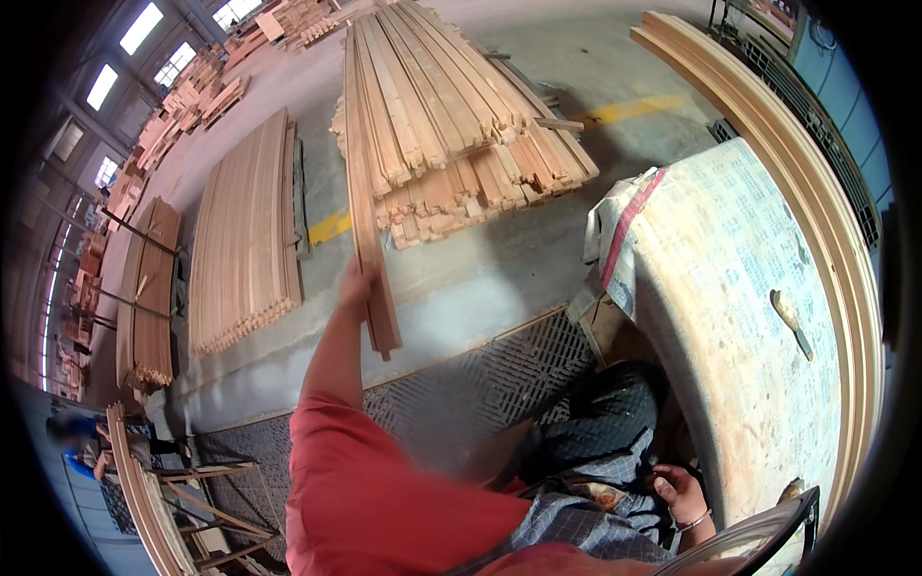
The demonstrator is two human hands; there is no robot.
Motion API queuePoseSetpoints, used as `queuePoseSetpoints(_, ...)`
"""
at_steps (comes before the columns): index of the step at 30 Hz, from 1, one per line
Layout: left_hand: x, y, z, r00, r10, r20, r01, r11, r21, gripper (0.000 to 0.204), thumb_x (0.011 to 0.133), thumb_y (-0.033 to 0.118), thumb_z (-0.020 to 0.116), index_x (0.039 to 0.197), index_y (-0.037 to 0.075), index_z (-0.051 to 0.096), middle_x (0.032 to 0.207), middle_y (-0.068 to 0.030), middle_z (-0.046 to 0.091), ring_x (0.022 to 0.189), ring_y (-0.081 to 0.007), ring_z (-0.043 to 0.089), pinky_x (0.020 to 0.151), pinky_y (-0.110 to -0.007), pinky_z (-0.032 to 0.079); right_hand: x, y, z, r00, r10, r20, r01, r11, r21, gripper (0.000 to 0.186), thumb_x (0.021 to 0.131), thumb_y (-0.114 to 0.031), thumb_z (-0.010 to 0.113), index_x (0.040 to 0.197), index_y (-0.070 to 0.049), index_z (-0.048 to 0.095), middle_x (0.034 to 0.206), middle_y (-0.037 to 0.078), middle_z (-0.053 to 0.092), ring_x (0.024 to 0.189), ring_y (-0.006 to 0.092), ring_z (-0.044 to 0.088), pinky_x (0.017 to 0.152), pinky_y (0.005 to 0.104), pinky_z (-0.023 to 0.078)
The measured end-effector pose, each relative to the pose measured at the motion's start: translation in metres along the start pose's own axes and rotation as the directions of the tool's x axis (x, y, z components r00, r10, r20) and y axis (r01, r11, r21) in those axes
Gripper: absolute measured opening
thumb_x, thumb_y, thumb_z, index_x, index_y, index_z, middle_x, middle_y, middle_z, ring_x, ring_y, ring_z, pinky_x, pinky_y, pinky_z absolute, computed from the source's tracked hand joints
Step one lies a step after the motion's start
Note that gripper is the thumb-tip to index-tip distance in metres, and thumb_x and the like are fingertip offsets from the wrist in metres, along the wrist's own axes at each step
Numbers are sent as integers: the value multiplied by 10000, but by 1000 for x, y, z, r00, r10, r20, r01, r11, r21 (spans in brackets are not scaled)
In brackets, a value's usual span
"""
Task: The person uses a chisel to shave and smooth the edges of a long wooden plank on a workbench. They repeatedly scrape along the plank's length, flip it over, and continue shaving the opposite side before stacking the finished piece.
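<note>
My left hand (pixel 356 284) reaches forward and is wrapped round a long wooden board (pixel 383 326) near its close end. The board runs away from me along the left side of a big stack of boards (pixel 423 86); its near end sticks out past the stack over the floor. Close to my waist is my right hand (pixel 680 492), its fingers curled in beside the dark checked apron (pixel 595 523). Whether anything lies inside those fingers is hidden. A knife (pixel 791 324) with a light handle lies on the cloth-covered bench to my right.
Long wooden mouldings (pixel 816 182) run along the far side of the cloth-covered bench (pixel 730 250). Left of the big stack lies a lower board pile (pixel 245 230). Dark slatted matting (pixel 480 374) covers the floor before me. Another person (pixel 82 446) is at the far left.
</note>
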State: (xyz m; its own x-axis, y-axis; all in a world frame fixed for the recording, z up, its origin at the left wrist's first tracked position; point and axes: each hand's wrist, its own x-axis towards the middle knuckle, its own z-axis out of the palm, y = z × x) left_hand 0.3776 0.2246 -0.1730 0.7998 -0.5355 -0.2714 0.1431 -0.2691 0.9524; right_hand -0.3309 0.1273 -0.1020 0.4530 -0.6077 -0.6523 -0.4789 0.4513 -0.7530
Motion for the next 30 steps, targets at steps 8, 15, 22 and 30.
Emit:
queuePoseSetpoints(8, 37, -4, 31, 1000, 6, -30, -13, 969, -245, 281, 928, 119, 569, 1203, 63, 558, 926, -52, 609, 771, -201, 608, 667, -369, 535, 8, -32, 9, 999, -43, 23, 46, 992, -117, 459, 929, -246, 707, 1258, 42, 566, 1079, 121, 703, 1020, 177, 638, 921, 310, 492)
queuePoseSetpoints(15, -41, -48, 37, 974, -180, 135, 207, 952, -225, 320, 966, 347, 628, 1122, 75, 565, 910, -37, 616, 710, -160, 611, 598, -328, 518, 0, -7, -3, 999, -20, -47, 13, 989, -148, 494, 921, -273, 716, 1264, 51, 568, 1072, 122, 708, 1015, 180, 645, 929, 314, 493)
queuePoseSetpoints(22, -98, -35, 84, 954, -300, -18, 238, 793, -561, 281, 944, 374, 669, 888, 133, 537, 704, 21, 504, 576, -84, 492, 498, -237, 404, 12, 13, -8, 999, -37, -11, 30, 935, -352, 517, 907, -319, 730, 1243, 48, 589, 1042, 125, 723, 994, 183, 670, 896, 309, 510)
queuePoseSetpoints(30, 75, -7, 52, 967, -254, 19, 235, 858, -457, 321, 954, 327, 637, 764, 133, 466, 627, 34, 408, 444, -85, 318, 385, -230, 261, 22, 20, -9, 998, -64, -19, 47, 876, -481, 499, 908, -365, 713, 1200, 30, 625, 1010, 138, 732, 957, 192, 701, 848, 307, 534)
